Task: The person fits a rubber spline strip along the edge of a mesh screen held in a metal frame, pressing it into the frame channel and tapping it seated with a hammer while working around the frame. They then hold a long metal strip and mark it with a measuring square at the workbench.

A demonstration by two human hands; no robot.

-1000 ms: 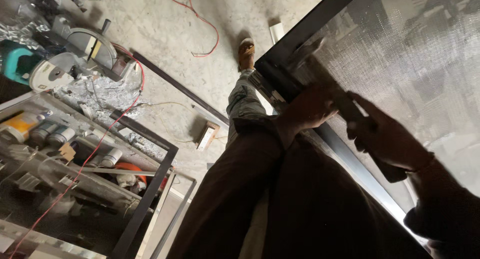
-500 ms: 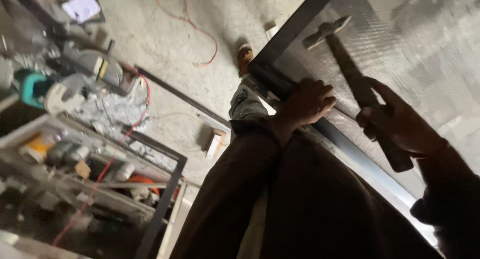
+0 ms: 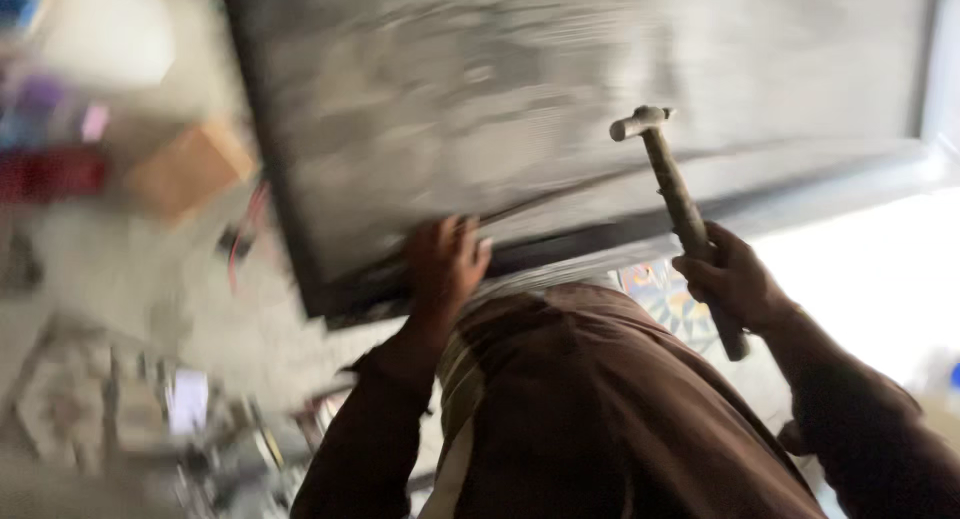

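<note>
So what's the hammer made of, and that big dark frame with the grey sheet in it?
The hammer in the right hand looks like a worn, dull metal head on a pale brownish handle, probably wood, though the blur leaves that open. The frame under the left hand looks like dark painted metal, thin and straight-edged. The grey sheet may be fine mesh or glass; it is too blurred to tell.

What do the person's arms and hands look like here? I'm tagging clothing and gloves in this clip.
Both hands are bare, no gloves: the left hand and the right hand. Both arms wear long dark brown sleeves reaching the wrists, matching the loose brown garment below. The blur hides any rings, and no wristband shows.
</note>
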